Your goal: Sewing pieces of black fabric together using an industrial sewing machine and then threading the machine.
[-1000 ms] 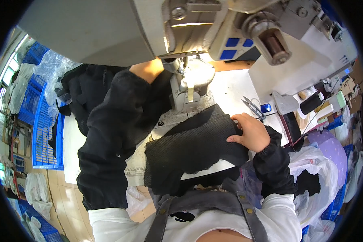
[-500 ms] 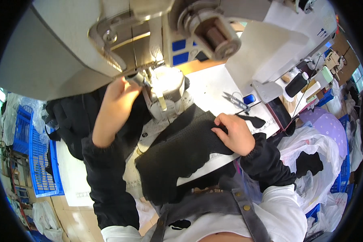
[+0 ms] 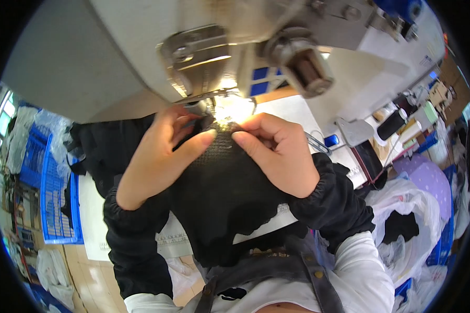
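Observation:
A piece of black mesh fabric (image 3: 219,193) lies over the table edge and reaches up under the lit needle area of the sewing machine (image 3: 125,47). My left hand (image 3: 164,154) is closed on the fabric's upper left edge, thumb on top, close beside the presser area. At the upper right edge, my right hand (image 3: 282,151) pinches the same fabric between thumb and curled fingers. The needle and the foot are mostly lost in the lamp's glare and behind my fingers.
More black cloth (image 3: 109,151) is heaped left of the machine. Thread snips (image 3: 318,143) lie right of my right hand. A blue basket (image 3: 60,193) stands at the left, a plastic bag (image 3: 402,208) with black scraps at the right. Behind is a black thread cone (image 3: 391,124).
My left hand has come down from the machine's presser area onto the fabric. My right hand has moved up and left, bringing the fabric's upper edge to the needle area.

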`<action>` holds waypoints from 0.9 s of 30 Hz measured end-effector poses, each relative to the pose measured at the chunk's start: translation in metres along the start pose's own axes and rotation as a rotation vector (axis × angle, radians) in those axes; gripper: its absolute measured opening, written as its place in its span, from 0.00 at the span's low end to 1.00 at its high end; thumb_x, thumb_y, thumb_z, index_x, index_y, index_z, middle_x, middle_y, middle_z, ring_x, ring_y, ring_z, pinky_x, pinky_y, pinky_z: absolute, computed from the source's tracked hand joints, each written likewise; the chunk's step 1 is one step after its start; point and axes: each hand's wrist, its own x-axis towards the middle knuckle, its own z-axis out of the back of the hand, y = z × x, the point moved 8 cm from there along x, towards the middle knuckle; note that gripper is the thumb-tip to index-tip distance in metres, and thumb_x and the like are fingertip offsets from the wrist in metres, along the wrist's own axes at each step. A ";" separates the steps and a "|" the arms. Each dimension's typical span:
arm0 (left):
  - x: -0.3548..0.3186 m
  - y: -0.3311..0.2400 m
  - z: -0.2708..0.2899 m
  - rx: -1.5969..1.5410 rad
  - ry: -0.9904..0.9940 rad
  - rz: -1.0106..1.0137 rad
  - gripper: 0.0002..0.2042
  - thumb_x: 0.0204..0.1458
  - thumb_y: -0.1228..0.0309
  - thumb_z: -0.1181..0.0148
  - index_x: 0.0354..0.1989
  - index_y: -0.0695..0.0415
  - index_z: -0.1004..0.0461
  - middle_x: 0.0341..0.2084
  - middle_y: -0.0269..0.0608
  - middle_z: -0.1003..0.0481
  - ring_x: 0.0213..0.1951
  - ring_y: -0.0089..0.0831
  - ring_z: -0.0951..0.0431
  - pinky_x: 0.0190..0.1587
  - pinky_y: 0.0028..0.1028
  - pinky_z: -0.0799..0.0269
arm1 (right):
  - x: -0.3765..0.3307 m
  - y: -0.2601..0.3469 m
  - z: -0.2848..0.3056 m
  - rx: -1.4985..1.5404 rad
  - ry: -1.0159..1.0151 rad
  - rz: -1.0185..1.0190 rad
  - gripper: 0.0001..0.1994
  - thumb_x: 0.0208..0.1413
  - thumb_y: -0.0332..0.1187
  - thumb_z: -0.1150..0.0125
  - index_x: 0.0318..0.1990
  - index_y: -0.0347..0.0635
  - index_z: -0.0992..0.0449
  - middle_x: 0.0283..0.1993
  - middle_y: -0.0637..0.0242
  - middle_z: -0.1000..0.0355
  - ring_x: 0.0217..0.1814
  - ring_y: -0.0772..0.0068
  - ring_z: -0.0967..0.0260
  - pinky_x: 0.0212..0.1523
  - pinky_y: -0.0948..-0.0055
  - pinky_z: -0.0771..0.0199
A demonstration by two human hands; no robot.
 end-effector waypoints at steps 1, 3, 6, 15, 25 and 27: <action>-0.003 0.004 0.001 0.229 0.045 0.064 0.18 0.56 0.67 0.34 0.49 0.65 0.27 0.48 0.42 0.28 0.48 0.28 0.28 0.52 0.27 0.33 | 0.002 -0.004 -0.003 0.089 -0.012 -0.032 0.06 0.61 0.25 0.37 0.42 0.31 0.24 0.34 0.67 0.21 0.36 0.87 0.28 0.37 0.85 0.28; -0.003 -0.008 -0.009 0.374 0.055 -0.129 0.13 0.56 0.68 0.36 0.39 0.68 0.25 0.44 0.42 0.28 0.45 0.27 0.28 0.47 0.27 0.33 | 0.002 -0.011 -0.009 0.185 -0.009 -0.123 0.06 0.61 0.24 0.37 0.42 0.30 0.24 0.34 0.66 0.21 0.36 0.87 0.29 0.36 0.85 0.29; 0.002 0.000 -0.004 0.326 -0.027 -0.039 0.13 0.57 0.69 0.39 0.36 0.70 0.25 0.40 0.41 0.28 0.42 0.26 0.27 0.46 0.26 0.33 | 0.002 -0.009 -0.010 0.154 0.012 -0.123 0.06 0.61 0.26 0.38 0.41 0.30 0.23 0.32 0.69 0.22 0.33 0.88 0.30 0.33 0.85 0.31; 0.018 0.019 -0.006 -0.222 0.076 0.118 0.09 0.58 0.73 0.43 0.40 0.67 0.22 0.33 0.33 0.25 0.38 0.18 0.26 0.42 0.19 0.32 | 0.001 -0.015 -0.014 0.192 0.111 -0.193 0.09 0.63 0.31 0.38 0.37 0.31 0.20 0.24 0.79 0.29 0.26 0.93 0.41 0.25 0.85 0.42; 0.013 0.024 0.001 -0.317 -0.065 0.132 0.09 0.59 0.73 0.43 0.41 0.66 0.22 0.34 0.35 0.22 0.38 0.19 0.24 0.43 0.19 0.30 | 0.004 -0.015 -0.016 0.148 0.086 -0.155 0.09 0.62 0.31 0.38 0.36 0.31 0.21 0.22 0.77 0.29 0.25 0.92 0.40 0.25 0.83 0.41; 0.015 0.024 0.000 -0.333 -0.042 0.122 0.09 0.59 0.73 0.43 0.41 0.66 0.22 0.34 0.35 0.22 0.38 0.19 0.24 0.43 0.19 0.30 | 0.004 -0.015 -0.016 0.132 0.091 -0.165 0.09 0.62 0.31 0.38 0.36 0.31 0.21 0.22 0.76 0.28 0.25 0.92 0.40 0.25 0.83 0.41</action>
